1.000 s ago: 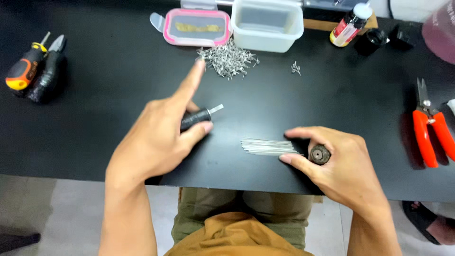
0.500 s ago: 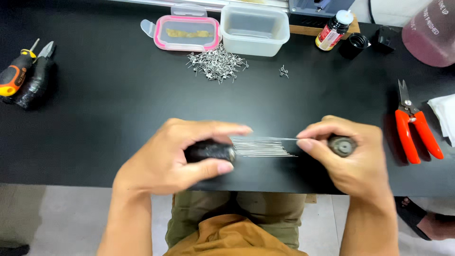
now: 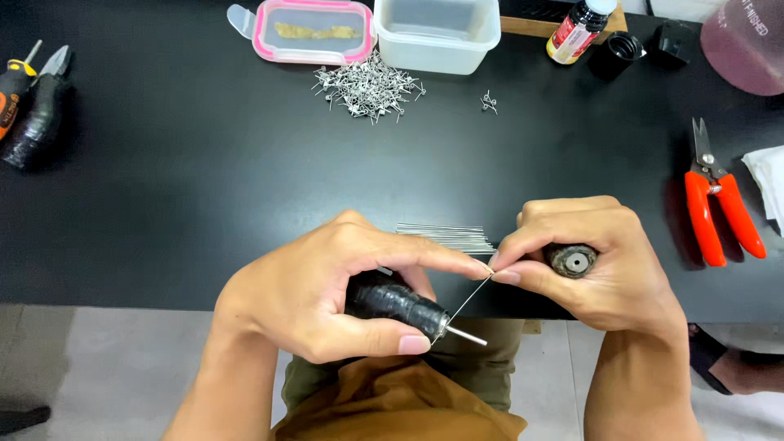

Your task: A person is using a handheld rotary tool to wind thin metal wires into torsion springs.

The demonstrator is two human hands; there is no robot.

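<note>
We hold a black-wrapped tool (image 3: pixel 398 300) in our left hand (image 3: pixel 327 298), its fingers clamped round the handle, a thin metal pin sticking out of its tip over the edge of the black surface (image 3: pixel 204 180). Our right hand (image 3: pixel 592 265) has a dark round piece (image 3: pixel 572 261) tucked in its palm, while its thumb and forefinger are pinched together on one fine wire (image 3: pixel 469 298) that slants down to the tool's tip. Judging by what lies about, the work looks part done: a heap of small bent wire pieces (image 3: pixel 366 86) sits near the far containers, with a couple more (image 3: pixel 488 102) to its right, and a bundle of straight wires (image 3: pixel 445 237) waits just behind our fingers, so a good share seems left to shape. Red cutters (image 3: pixel 719 200) lie well apart to the right
</note>
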